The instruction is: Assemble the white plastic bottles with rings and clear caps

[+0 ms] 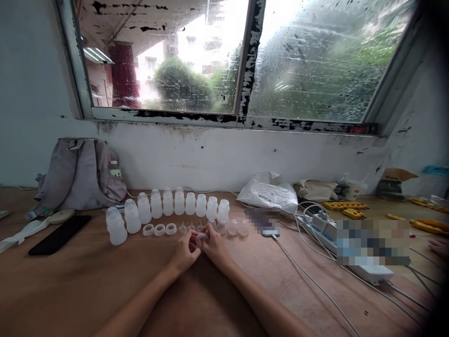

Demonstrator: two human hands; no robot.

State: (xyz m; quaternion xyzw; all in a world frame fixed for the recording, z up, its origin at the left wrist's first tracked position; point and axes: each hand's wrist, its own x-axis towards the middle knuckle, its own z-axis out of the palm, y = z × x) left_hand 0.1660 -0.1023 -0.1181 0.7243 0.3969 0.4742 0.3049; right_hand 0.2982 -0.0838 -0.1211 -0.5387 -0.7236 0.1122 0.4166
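My left hand [185, 252] and my right hand [216, 248] meet over the table, fingers closed around a whitish bottle ring [201, 240]. Whether a nipple sits inside the ring, I cannot make out. Just beyond my hands lies a row of small parts: three bottle rings [159, 229], several clear nipples [183, 228] and several translucent caps [232, 228]. Behind them, a curved row of frosted baby bottles [132, 216] stands upright. The bottles on the left wear clear covers, while those on the right, such as one bottle [201, 206], have bare necks.
At left are a grey backpack [82, 173] and a black flat slab [59, 235]. A bubble-wrap bag [268, 193] lies by the wall. To the right are a phone on a cable [298, 264], a power strip [372, 271] and yellow tools [428, 226]. Another person's hand [438, 245] shows far right.
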